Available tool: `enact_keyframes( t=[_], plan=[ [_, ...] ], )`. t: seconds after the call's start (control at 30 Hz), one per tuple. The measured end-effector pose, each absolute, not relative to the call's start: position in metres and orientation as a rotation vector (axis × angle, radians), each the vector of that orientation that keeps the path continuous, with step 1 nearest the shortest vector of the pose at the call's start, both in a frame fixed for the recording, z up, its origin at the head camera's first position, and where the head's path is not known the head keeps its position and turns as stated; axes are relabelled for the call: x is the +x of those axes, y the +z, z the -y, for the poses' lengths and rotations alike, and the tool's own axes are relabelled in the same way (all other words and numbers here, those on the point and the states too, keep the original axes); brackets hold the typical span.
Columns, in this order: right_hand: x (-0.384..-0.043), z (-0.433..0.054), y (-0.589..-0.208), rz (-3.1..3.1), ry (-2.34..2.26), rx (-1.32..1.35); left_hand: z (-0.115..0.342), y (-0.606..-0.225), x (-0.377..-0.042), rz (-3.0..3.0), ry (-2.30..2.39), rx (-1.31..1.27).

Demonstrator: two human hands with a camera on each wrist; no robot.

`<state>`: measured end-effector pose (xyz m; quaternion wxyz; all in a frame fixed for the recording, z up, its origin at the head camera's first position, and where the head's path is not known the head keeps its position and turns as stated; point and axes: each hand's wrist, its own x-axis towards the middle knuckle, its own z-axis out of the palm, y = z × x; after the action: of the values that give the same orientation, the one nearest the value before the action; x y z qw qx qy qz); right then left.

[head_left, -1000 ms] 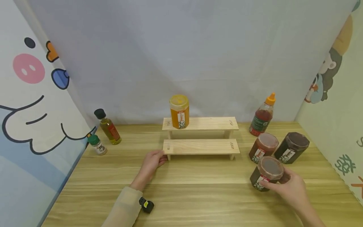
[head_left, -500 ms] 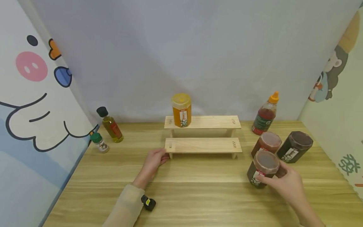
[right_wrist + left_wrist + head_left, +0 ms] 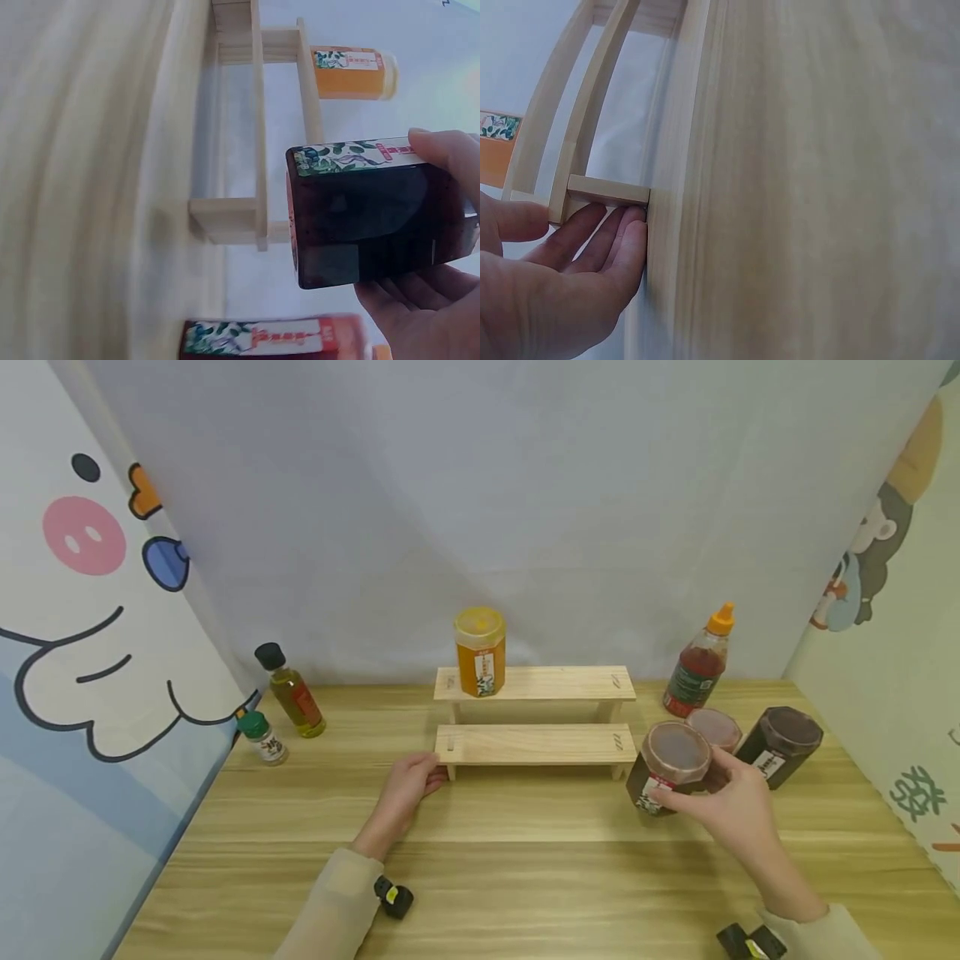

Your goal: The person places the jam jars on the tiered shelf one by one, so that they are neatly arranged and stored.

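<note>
Near the front right corner of the wooden rack [image 3: 536, 745], my right hand [image 3: 738, 810] holds a dark jar [image 3: 667, 768] off the table [image 3: 525, 877], thumb across its label and fingers round the opposite side. That forearm slants in from my lower right. I can't quite tell whether the jar touches the reddish jar [image 3: 715, 727] behind it. My left arm reaches forward, and the left hand [image 3: 405, 789] grips the rack's lower left end, thumb at the board's edge, fingers bent under beside the leg [image 3: 607, 190].
</note>
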<state>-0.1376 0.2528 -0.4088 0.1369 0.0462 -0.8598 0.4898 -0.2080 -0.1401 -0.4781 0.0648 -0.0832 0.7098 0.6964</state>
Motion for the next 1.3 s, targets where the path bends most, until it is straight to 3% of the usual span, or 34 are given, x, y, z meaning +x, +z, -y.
enact_keyframes(
  t=[0.6,0.83,1.3],
  plan=[
    [-0.191,-0.222,-0.368,2.512,1.511,0.195,0.142,-0.478,-0.21,-2.159,2.092,-0.27],
    [-0.21,-0.215,-0.364,2.459,1.634,0.278,0.142,-0.477,-0.208,-2.151,2.102,-0.265],
    [-0.238,-0.201,-0.357,2.48,1.524,0.2,0.14,-0.475,-0.205,-2.19,2.082,-0.236]
  ],
)
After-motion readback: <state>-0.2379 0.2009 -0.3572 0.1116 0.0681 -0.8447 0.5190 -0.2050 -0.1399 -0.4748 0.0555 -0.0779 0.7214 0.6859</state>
